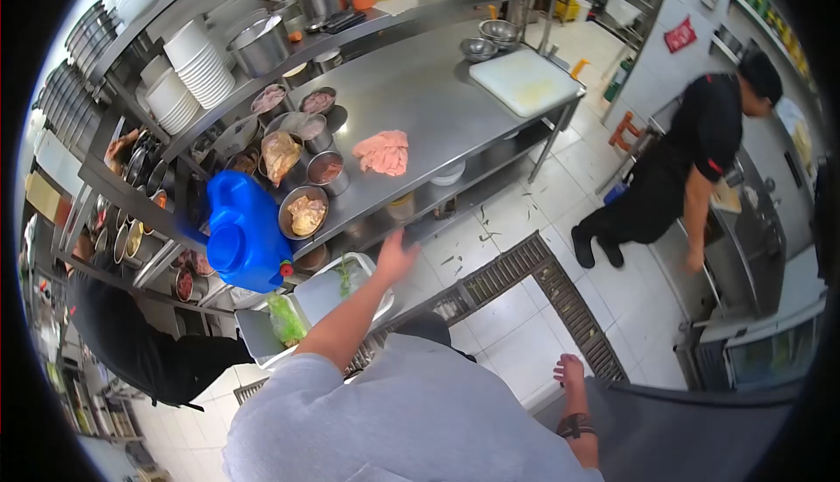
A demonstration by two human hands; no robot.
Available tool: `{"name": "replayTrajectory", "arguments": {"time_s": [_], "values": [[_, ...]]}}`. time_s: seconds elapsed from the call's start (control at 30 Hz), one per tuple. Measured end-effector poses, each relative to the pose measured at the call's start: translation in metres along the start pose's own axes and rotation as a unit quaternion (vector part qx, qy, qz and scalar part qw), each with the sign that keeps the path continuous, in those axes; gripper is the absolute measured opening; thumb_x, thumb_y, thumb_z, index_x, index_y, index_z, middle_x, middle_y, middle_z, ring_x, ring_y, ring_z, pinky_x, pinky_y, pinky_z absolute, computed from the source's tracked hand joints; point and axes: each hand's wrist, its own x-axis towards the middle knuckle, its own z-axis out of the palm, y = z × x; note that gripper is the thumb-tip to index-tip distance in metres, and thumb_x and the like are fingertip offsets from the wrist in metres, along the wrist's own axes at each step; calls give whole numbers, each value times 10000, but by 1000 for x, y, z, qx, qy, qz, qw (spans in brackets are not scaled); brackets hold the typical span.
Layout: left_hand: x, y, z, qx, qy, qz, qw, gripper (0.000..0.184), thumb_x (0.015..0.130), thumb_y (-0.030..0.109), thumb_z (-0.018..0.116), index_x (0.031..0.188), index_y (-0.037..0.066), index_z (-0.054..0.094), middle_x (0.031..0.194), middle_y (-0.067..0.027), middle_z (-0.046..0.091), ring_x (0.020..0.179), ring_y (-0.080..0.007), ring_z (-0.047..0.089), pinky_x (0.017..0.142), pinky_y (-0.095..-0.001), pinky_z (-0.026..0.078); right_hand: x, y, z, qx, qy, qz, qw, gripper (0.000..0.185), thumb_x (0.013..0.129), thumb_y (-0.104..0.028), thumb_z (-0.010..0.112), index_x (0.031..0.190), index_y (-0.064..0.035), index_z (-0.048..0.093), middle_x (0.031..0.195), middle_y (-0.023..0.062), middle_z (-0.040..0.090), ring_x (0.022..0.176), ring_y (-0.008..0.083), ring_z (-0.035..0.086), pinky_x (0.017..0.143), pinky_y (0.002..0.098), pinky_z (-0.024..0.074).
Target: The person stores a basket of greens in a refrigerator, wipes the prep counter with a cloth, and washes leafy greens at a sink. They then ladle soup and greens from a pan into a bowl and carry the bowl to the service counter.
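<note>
My left hand (396, 259) reaches out past the front edge of the steel table (420, 80). It is slightly blurred, with its fingers stretched out and nothing visible in it. Low at the right, my right hand (570, 370) hangs with loosely curled fingers, nothing seen in it. A crumpled pink cloth (381, 152) lies on the table beyond my left hand. Left of that hand are a metal bowl with a yellowish piece of food (306, 215) and a large blue jug (241, 233). Below the jug, a bag of green vegetables (285, 320) sits in a white container.
Metal pots of raw meat (325, 170) crowd the table's left side. A white cutting board (523, 80) lies at its far end. Floor drain grates (507, 272) cross the tiles. One co-worker (674, 158) stands at the right, another (131, 333) bends at the left.
</note>
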Motion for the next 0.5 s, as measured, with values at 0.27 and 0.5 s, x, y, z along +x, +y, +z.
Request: {"name": "replayTrajectory", "arguments": {"time_s": [0.27,0.5], "values": [[271,35,-7,-39,321,-215,922,987,910,554,634,1490,-167,291,1505,-386,357,1421,-508,355,1179,-505,323,80,-135,72,-19,-44,17,999,357,985,-315,599,1240,-65,584,1051,111,645,881,269,682,717,418,588],[550,-71,-61,191,349,-258,880,948,919,566,596,1485,-145,329,1526,-325,400,1456,-454,344,1200,-513,294,89,-143,110,-22,24,236,971,308,962,-272,595,1178,-52,590,964,130,683,772,290,702,659,428,589]]}}
